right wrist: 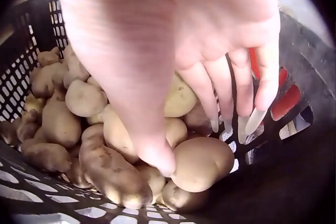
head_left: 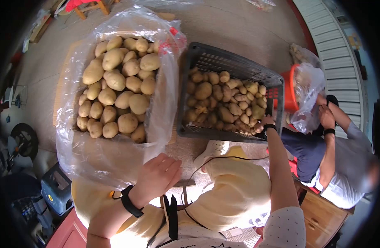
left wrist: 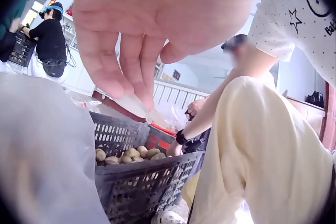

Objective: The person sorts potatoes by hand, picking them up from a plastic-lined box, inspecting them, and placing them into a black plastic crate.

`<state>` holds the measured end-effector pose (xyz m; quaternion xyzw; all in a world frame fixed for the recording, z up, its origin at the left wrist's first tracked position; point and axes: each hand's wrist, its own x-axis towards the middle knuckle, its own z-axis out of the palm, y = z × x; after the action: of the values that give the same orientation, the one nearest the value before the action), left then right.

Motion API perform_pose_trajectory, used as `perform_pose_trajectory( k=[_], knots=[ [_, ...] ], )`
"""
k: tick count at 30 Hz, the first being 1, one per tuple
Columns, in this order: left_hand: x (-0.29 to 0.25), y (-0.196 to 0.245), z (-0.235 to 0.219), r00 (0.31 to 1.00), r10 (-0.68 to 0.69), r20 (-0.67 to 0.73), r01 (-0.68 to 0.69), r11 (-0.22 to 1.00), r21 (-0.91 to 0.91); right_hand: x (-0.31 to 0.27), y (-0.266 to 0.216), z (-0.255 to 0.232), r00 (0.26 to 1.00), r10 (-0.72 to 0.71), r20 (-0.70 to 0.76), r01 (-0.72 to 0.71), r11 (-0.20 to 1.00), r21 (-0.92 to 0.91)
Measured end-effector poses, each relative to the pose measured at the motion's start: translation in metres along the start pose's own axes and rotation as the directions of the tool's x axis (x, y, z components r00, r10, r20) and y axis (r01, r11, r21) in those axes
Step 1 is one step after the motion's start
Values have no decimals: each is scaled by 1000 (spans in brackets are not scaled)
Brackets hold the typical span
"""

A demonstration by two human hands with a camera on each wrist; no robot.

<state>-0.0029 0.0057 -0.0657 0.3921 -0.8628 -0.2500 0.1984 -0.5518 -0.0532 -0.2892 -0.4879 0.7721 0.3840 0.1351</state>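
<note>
My right hand (head_left: 264, 122) reaches into the near right corner of a black plastic crate (head_left: 235, 58) of potatoes. Seen from the right wrist, its thumb tip touches the left side of a smooth tan potato (right wrist: 202, 163), while the other fingers (right wrist: 223, 90) hang fairly straight beside the crate's slotted wall. Other potatoes (right wrist: 113, 169), some long and knobbly, lie around it. Nothing is in my left hand (head_left: 159, 175), held over my lap near the edge of a clear plastic bag (head_left: 95, 161), its fingers loosely bent. That bag lines a box of larger potatoes (head_left: 115, 80).
To the right of the crate stands a red bucket (head_left: 290, 89) with a plastic bag over it, where another person (head_left: 338, 144) works with both hands. A blue stool (head_left: 57, 190) is at the lower left. A thin black cable (head_left: 223, 157) crosses my knees.
</note>
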Motion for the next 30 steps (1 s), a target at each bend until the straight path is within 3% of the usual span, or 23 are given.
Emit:
perform_pose_trajectory(
  k=[1, 5, 13, 15, 16, 17, 18, 19, 21, 22, 23, 25, 26, 27, 28, 29, 30],
  knots=[
    [0, -1, 0, 1000, -16, 0, 16, 1000, 19, 1, 1, 0, 1000, -26, -3, 26, 1000, -14],
    [2, -3, 2, 1000, 2, 21, -2, 1000, 25, -3, -16, -1, 991, 131, 19, -130, 991, -20],
    [-5, -2, -1, 998, 18, 54, -17, 1000, -16, -4, -24, 3, 988, 153, -1, -151, 978, -147],
    [-8, -3, 0, 998, 26, 51, -26, 1000, -1, 5, -15, 2, 984, 134, 121, -122, 987, -101],
    [-9, -3, 1, 998, 42, 50, -42, 999, 5, 21, -2, 15, 984, 134, 117, -122, 987, -102],
    [-9, -4, 2, 998, 42, 44, -42, 999, 5, 46, 12, 37, 986, 158, 54, -160, 987, 32],
    [-9, -4, 2, 997, 39, 67, -40, 999, 13, 43, 12, 34, 982, 190, -3, -187, 968, 168],
    [-11, -3, 2, 995, 36, 91, -38, 999, 19, 39, 18, 29, 981, 192, -4, -189, 968, 165],
    [-10, -1, -1, 996, 41, 80, -41, 999, 2, 32, 33, 8, 991, -62, 117, 57, 997, 43],
    [-8, -1, -4, 996, 46, 72, -45, 999, -11, 28, 41, -4, 973, -180, 143, 162, 978, 130],
    [-8, -1, -7, 996, 50, 68, -49, 999, -9, 23, 42, -13, 974, -178, 138, 160, 978, 131],
    [-8, -1, -12, 998, 37, 54, -34, 998, -58, -16, 31, -60, 957, -289, 2, 272, 902, 335],
    [-8, -2, -15, 998, 41, 46, -38, 998, -55, -27, 27, -78, 948, -317, 10, 285, 865, 413],
    [-7, -4, -18, 998, 63, 7, -63, 998, -29, -41, 22, -90, 920, -390, -37, 333, 727, 601],
    [-6, -4, -21, 996, 88, -29, -88, 996, -5, -101, -3, -146, 908, -392, -146, 404, 729, 553],
    [-3, -4, -26, 995, 96, -29, -96, 995, -12, -127, -12, -173, 859, -490, -147, 470, 641, 607],
    [2, -3, -30, 994, 9, -111, -20, 995, -95, -168, -30, -198, 802, -559, -210, 510, 457, 729]
  ],
)
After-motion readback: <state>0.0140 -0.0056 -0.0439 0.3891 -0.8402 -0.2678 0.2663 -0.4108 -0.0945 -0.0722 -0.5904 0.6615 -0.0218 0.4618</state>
